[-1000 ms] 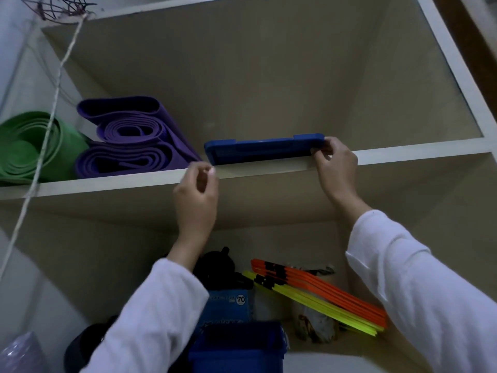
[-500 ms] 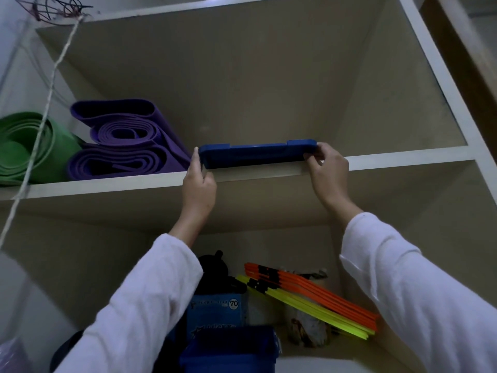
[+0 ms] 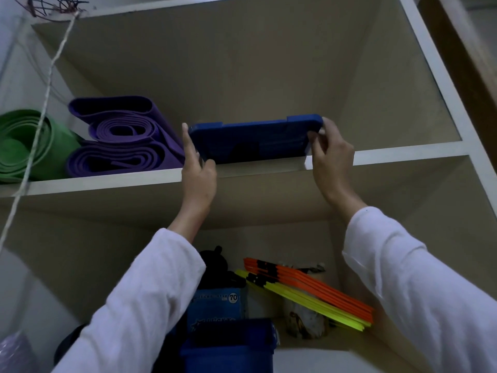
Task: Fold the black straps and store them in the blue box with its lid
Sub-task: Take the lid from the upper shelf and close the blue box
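One view only — a wide-angle camera worn on the person's head, tilted upward into a beige wooden shelving unit [image 3: 242,176] from below and close in front. The upper shelf board's underside shows, and both white-sleeved arms rise from the bottom edge into the frame. Straight edges bow outward toward the corners — wide-lens distortion.

Both arms reach up, in white sleeves pushed just below the wrists. The left hand [image 3: 198,168] is raised with its fingers straight up along the left end of the lid [image 3: 252,140], thumb tucked beneath its lower edge near the shelf [image 3: 107,181] front edge. The right hand [image 3: 332,157] grips the right end, fingers curled over the top corner and thumb pressed on the near face.
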Motion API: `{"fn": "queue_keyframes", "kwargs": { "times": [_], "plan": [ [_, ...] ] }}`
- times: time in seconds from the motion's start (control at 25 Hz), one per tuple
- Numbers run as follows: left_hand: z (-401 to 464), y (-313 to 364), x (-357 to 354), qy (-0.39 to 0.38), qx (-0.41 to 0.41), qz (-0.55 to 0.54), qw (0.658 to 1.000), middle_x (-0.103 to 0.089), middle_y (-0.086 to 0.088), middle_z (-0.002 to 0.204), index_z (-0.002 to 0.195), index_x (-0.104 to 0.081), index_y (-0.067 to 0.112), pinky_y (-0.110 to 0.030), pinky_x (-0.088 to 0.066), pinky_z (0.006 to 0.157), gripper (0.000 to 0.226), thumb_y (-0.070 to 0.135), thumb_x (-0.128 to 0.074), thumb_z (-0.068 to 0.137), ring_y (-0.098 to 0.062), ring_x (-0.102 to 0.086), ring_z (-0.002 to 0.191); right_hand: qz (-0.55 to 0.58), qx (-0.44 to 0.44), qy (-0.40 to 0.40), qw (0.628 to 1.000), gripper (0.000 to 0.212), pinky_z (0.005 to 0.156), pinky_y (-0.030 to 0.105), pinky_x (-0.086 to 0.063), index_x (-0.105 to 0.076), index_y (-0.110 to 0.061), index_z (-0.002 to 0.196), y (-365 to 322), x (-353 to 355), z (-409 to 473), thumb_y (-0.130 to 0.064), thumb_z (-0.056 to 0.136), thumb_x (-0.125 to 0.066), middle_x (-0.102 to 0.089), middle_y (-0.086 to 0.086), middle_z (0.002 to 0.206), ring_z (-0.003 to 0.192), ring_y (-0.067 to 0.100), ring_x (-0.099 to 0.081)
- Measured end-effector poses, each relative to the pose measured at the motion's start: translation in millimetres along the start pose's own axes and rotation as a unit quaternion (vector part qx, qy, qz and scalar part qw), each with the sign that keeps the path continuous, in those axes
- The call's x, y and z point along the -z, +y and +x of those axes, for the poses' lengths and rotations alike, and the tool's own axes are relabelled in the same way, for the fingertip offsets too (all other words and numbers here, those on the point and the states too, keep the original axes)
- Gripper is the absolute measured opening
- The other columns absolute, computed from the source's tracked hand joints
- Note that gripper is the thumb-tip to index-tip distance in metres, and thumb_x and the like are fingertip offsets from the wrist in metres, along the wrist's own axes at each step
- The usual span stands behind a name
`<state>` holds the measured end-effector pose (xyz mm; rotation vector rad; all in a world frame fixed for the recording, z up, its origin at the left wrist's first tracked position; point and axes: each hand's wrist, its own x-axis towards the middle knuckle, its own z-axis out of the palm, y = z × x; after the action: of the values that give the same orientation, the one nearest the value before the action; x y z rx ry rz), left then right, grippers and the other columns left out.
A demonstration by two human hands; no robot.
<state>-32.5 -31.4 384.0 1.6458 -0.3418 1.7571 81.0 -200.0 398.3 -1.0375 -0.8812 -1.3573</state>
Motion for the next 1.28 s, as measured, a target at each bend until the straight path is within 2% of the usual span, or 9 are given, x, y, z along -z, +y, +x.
{"fn": "queue_keyframes", "kwargs": {
  "times": [0.16, 0.32, 0.4, 0.6, 0.68, 0.96, 1.04, 1.16, 1.28],
  "plan": [
    [-5.1, 25.2, 0.8, 0.033, -0.068, -0.008, 0.997, -0.011, 0.001, 0.160, 0.150, 0.004, 0.025, -0.009, -0.038, 0.103, 0.077, -0.004, -0.033, 0.089, -0.018, -0.024, 0.145, 0.023, 0.031, 0.035, 0.999, 0.029, 0.058, 0.000, -0.034, -0.057, -0.012, 0.123, -14.3, 15.1, 4.5, -0.014, 0.096, -0.044, -0.048, -0.020, 0.070, 0.058, -0.009, -0.049],
    [-12.8, 49.4, 8.0, 0.048, -0.134, -0.010, 0.990, -0.005, -0.002, 0.161, 0.150, 0.004, 0.019, -0.033, -0.038, 0.112, 0.079, 0.002, -0.029, 0.081, -0.022, -0.023, 0.145, 0.021, 0.061, 0.069, 0.996, 0.033, 0.059, 0.006, -0.032, -0.056, -0.012, 0.126, -30.6, 34.2, 7.4, -0.021, 0.097, -0.043, -0.056, -0.002, 0.073, 0.060, 0.000, -0.043],
    [-18.9, 62.5, 11.8, 0.048, -0.160, -0.023, 0.986, -0.005, -0.006, 0.161, 0.150, 0.004, 0.013, -0.029, -0.041, 0.108, 0.076, 0.000, -0.028, 0.082, -0.023, -0.024, 0.145, 0.015, 0.075, 0.084, 0.994, 0.034, 0.060, 0.006, -0.033, -0.055, -0.012, 0.127, -40.7, 44.5, 9.4, -0.024, 0.097, -0.042, -0.058, -0.001, 0.077, 0.061, 0.001, -0.045],
    [-39.1, 90.9, 23.5, 0.051, -0.233, -0.040, 0.970, -0.005, -0.014, 0.157, 0.144, 0.009, -0.010, 0.001, -0.040, 0.084, 0.067, -0.015, -0.025, 0.087, 0.030, -0.040, 0.110, 0.020, 0.116, 0.107, 0.987, 0.034, 0.064, 0.000, -0.035, -0.054, -0.008, 0.126, -76.8, 67.1, 9.3, -0.023, 0.098, -0.041, -0.058, -0.008, 0.083, 0.065, -0.008, -0.048],
    [-49.4, 101.0, 30.3, 0.052, -0.242, -0.037, 0.968, -0.009, -0.022, 0.156, 0.143, 0.009, -0.013, 0.004, -0.040, 0.077, 0.065, -0.016, -0.026, 0.088, 0.036, -0.041, 0.099, 0.019, 0.124, 0.110, 0.986, 0.034, 0.066, -0.001, -0.035, -0.054, -0.007, 0.125, -92.2, 76.5, 6.0, -0.022, 0.098, -0.041, -0.054, -0.015, 0.082, 0.068, -0.009, -0.049],
    [-85.6, 115.6, 58.9, 0.094, -0.206, -0.001, 0.974, -0.026, 0.018, 0.141, 0.145, -0.009, -0.008, -0.007, -0.041, 0.097, 0.069, -0.001, -0.050, 0.090, 0.033, -0.041, 0.107, 0.009, 0.077, 0.082, 0.994, 0.033, 0.067, 0.001, -0.038, -0.055, -0.007, 0.124, -130.5, 107.7, -35.2, -0.023, 0.098, -0.042, -0.056, -0.014, 0.084, 0.071, -0.007, -0.052],
    [-100.6, 112.2, 64.8, 0.113, -0.178, 0.024, 0.977, -0.038, 0.028, 0.134, 0.145, -0.015, -0.006, 0.001, -0.039, 0.092, 0.068, -0.002, -0.054, 0.089, 0.031, -0.047, 0.102, -0.004, 0.051, 0.070, 0.996, 0.033, 0.067, 0.003, -0.041, -0.055, -0.009, 0.124, -132.8, 112.7, -54.7, -0.025, 0.098, -0.042, -0.057, -0.017, 0.087, 0.075, -0.003, -0.056],
    [-129.2, 99.2, 71.0, 0.143, -0.148, 0.052, 0.977, -0.064, 0.004, 0.117, 0.144, -0.021, 0.006, -0.003, -0.041, 0.094, 0.068, -0.001, -0.058, 0.087, 0.012, -0.059, 0.102, -0.007, 0.009, 0.047, 0.999, 0.032, 0.070, 0.014, -0.048, -0.055, -0.014, 0.126, -131.1, 119.1, -86.8, -0.025, 0.098, -0.043, -0.063, -0.005, 0.096, 0.086, 0.010, -0.063],
    [-153.6, 74.1, 75.1, 0.143, -0.114, 0.074, 0.980, -0.058, 0.031, 0.096, 0.138, -0.018, 0.020, -0.002, -0.045, 0.082, 0.069, 0.001, -0.059, 0.086, 0.015, -0.063, 0.084, -0.008, -0.028, 0.016, 0.999, 0.031, 0.077, 0.022, -0.053, -0.055, -0.017, 0.126, -121.5, 119.9, -114.1, -0.022, 0.098, -0.044, -0.063, -0.006, 0.100, 0.091, 0.013, -0.063]
  ]
}}
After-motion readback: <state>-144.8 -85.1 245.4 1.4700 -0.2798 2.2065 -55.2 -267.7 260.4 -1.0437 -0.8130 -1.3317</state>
